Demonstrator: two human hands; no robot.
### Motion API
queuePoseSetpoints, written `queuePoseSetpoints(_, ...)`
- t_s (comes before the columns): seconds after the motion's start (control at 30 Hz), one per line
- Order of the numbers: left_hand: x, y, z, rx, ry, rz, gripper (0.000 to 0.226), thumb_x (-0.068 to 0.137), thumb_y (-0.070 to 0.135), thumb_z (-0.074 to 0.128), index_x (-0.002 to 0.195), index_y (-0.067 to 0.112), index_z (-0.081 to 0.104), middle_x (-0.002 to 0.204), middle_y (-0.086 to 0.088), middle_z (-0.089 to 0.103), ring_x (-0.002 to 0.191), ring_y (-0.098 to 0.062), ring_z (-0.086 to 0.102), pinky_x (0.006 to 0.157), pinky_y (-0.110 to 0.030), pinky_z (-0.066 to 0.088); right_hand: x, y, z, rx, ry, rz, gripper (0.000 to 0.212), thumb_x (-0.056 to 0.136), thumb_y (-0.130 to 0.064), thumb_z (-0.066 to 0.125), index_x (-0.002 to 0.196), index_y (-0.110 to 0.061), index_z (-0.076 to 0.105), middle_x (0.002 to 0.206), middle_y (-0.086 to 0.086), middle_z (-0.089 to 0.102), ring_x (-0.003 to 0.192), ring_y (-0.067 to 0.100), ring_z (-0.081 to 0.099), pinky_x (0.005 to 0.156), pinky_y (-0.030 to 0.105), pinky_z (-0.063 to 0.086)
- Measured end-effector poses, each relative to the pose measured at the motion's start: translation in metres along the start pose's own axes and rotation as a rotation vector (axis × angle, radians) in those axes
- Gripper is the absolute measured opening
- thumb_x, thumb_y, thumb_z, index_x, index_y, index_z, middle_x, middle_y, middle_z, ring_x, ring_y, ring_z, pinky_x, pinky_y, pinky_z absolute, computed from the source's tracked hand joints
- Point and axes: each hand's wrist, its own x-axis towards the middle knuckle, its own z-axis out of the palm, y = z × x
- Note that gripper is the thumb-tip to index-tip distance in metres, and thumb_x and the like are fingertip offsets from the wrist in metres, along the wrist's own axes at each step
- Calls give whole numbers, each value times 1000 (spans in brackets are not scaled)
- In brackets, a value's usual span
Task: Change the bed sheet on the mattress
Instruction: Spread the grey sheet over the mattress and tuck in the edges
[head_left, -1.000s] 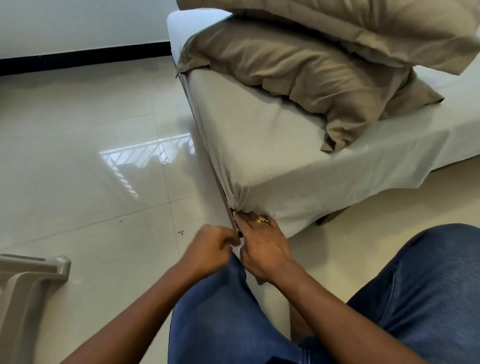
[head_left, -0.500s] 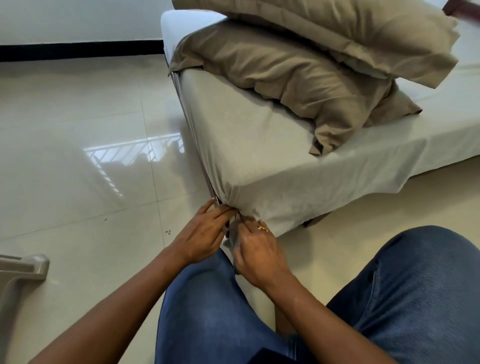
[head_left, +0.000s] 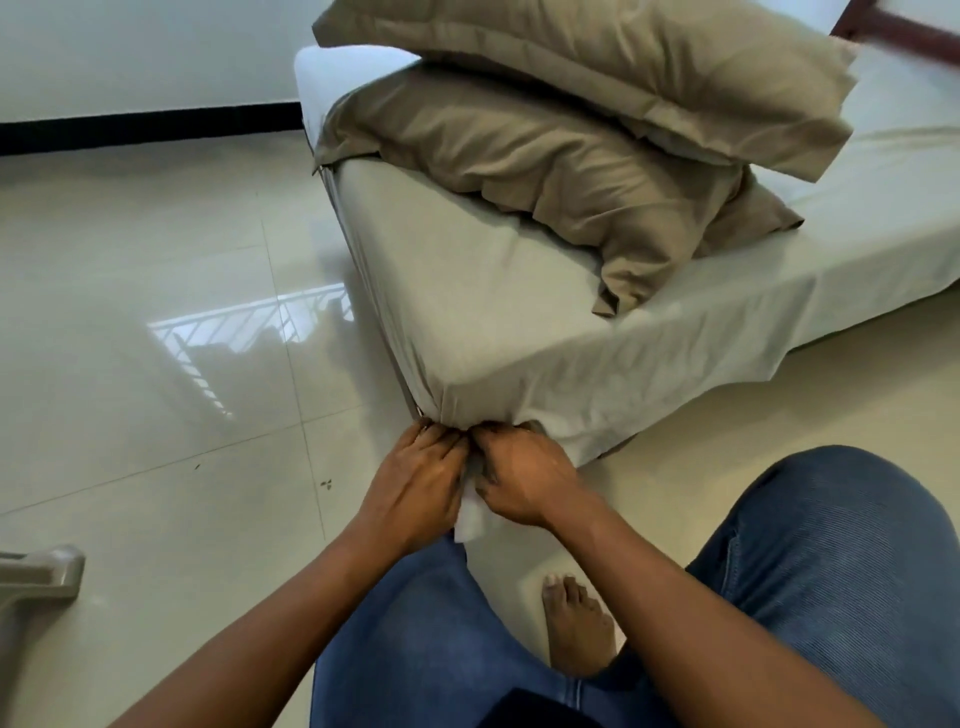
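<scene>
Gripping bunched sheet (head_left: 493, 322) tight in left hand (head_left: 415, 483) and right hand (head_left: 524, 483); pull taut toward 6 o'clock, tuck under mattress (head_left: 324, 78).

A person in blue jeans (head_left: 831, 571) is crouching on the tiled floor (head_left: 156, 322) at the near corner of the mattress (head_left: 324, 78). The left hand (head_left: 415, 483) and the right hand (head_left: 524, 478) are touching each other, and both hands are gripping the gathered bed sheet (head_left: 493, 322) just under that corner. Two beige pillows are lying stacked on the sheet, the upper pillow (head_left: 597, 62) partly resting on the lower pillow (head_left: 545, 161), and a bare foot (head_left: 576, 629) is standing on the floor between the knees.
</scene>
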Motion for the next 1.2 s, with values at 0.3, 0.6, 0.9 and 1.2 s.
queuePoseSetpoints(0.3,-3,2,-2,-15,-92,-50,62,80,22,44,140,10,57,139,-9,61,134,-26,53,123,-44,26,14,16,6,-102,-54,42,65,91,-45,17,140,-16,50,143,9,57,129,27,54,112,41,32)
queuePoseSetpoints(0.6,15,35,15,-41,-169,-28,72,83,22,44,153,4,38,156,-16,41,148,-27,34,127,-39,16,-23,14,3,53,-25,54,64,90,-23,54,151,-15,36,154,8,43,139,29,42,114,39,36)
queuePoseSetpoints(0.9,12,44,-3,-93,-133,-87,74,87,13,53,156,4,28,159,-16,35,145,-29,38,121,-29,21,26,57,-6,-16,-97,110,41,103,-42,35,136,-27,56,141,5,61,130,25,54,115,40,31)
queuePoseSetpoints(1.2,61,57,12,-70,-339,-195,75,91,23,56,157,12,23,157,-13,34,133,-30,48,106,-37,44,-26,34,-13,20,10,109,62,89,-18,49,150,-20,40,155,2,45,139,23,45,122,38,26)
